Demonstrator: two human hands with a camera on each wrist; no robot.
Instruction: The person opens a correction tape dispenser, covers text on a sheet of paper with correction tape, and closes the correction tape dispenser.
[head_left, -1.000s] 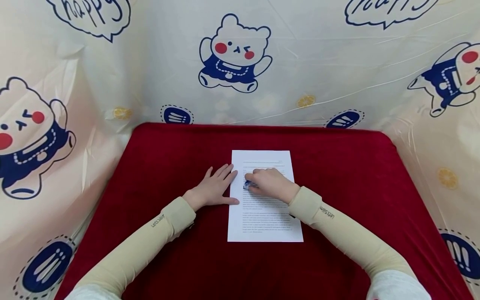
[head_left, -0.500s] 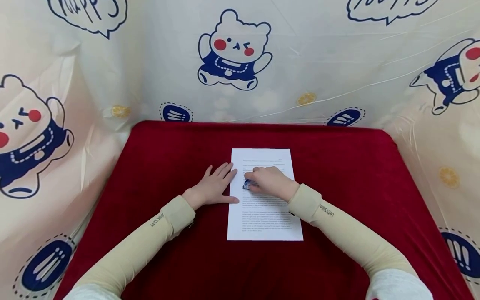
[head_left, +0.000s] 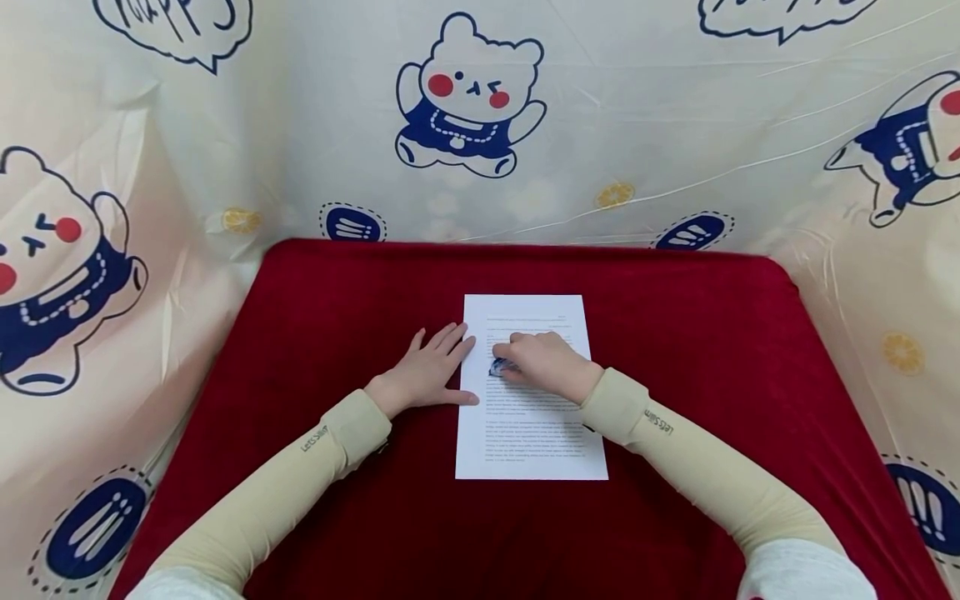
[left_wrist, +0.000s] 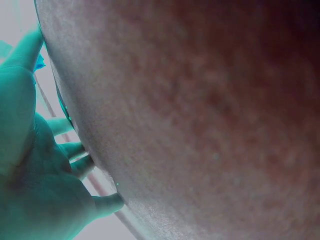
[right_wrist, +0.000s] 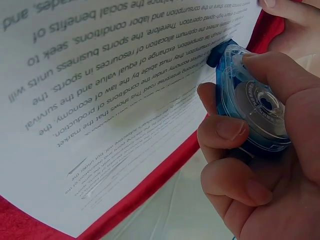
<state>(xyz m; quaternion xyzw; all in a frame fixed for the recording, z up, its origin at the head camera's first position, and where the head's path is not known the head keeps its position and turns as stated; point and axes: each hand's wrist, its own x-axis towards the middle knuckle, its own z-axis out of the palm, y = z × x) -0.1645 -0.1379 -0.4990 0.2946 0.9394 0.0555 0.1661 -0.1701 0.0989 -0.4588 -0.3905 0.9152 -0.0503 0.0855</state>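
Note:
A printed sheet of paper (head_left: 525,450) lies flat on the red cloth. My right hand (head_left: 551,364) is over its upper half and grips a blue, clear-cased correction tape (right_wrist: 255,107) between thumb and curled fingers. In the right wrist view the tape's blue tip meets the printed lines. My left hand (head_left: 426,371) rests spread at the sheet's left edge, with thumb and some fingertips on the paper. The left wrist view shows the left hand's fingers (left_wrist: 107,205) extended, beside a large blurred reddish surface.
A dark red cloth (head_left: 675,333) covers the table. Behind it and at both sides hangs a pale curtain (head_left: 630,108) with printed cartoon bears. Light sleeves cover both forearms.
The head view has tilted slightly, so the whole scene sits a little higher. Both hands stay in nearly the same place on the sheet, the right still holding the correction tape.

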